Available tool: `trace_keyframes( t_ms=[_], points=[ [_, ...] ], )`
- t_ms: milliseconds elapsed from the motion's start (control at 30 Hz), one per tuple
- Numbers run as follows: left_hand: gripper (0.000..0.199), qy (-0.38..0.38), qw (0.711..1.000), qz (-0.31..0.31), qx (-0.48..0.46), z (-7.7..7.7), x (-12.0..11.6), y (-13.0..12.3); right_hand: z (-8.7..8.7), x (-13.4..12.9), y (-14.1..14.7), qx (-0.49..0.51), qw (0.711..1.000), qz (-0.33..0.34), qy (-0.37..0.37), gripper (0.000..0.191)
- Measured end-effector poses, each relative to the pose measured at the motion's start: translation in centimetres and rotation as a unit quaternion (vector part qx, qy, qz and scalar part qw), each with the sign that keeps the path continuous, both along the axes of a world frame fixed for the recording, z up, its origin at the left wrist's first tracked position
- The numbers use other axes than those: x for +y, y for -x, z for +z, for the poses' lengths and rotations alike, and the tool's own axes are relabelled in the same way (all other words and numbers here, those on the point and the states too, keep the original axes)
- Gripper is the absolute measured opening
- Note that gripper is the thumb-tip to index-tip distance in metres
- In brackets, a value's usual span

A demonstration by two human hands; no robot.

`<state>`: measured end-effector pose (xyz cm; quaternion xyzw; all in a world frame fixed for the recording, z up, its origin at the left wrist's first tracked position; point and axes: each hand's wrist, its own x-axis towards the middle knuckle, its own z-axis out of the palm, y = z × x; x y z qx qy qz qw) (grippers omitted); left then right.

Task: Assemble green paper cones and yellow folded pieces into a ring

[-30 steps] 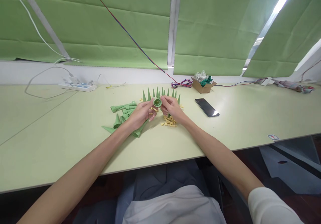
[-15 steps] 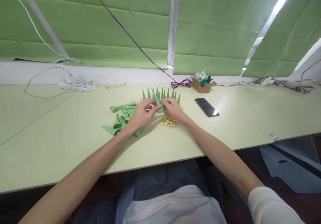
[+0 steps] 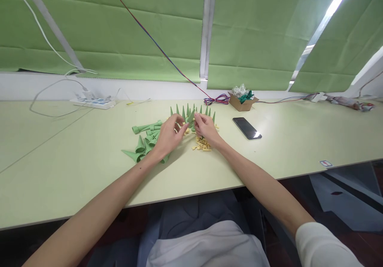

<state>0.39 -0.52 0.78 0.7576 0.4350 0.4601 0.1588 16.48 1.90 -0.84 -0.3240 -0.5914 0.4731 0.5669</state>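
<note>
A green plastic cone is held up between my two hands, its tip leaning to the right. My left hand has the cone between thumb and fingers on its left side. Close against the cone's right side, my right hand is closed in a pinch; what its fingertips hold is too small to make out. Behind the hands, several green cones stand upright in a row with small yellow pieces around them. A loose pile of green cones lies left of my left wrist. Small yellow plastic pieces are heaped below my right hand.
A black phone lies on the table to the right. Farther back are a small cardboard box with green and clear plastic material, and a coiled red-blue cable. A white power strip with cords sits at back left.
The held cone has turned from leaning left to leaning right, and sits slightly higher. My left fingers have shifted on it; my right hand has moved very little.
</note>
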Motion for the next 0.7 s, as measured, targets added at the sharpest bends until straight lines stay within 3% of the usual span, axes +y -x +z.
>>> trace_keyframes(
  t_ms=[167, 333, 533, 700],
  points=[
    [0.056, 0.144, 0.985, -0.045, -0.084, 0.15, 0.07, -0.20, 0.25, -0.30, 0.00, -0.007, 0.999, 0.014, -0.032, 0.053],
    [0.056, 0.267, 0.939, -0.111, -0.189, 0.19, 0.36, -0.14, 0.42, -0.59, 0.00, -0.008, 0.999, 0.045, -0.022, 0.051],
    [0.050, 0.281, 0.926, -0.143, -0.209, 0.04, 0.53, 0.21, 0.56, -0.72, -0.28, -0.016, 0.998, 0.051, -0.011, 0.053],
    [0.047, 0.216, 0.961, -0.102, -0.141, 0.49, 0.01, 0.26, 0.59, -0.71, -0.45, -0.031, 0.998, 0.044, -0.020, 0.053]
  ],
)
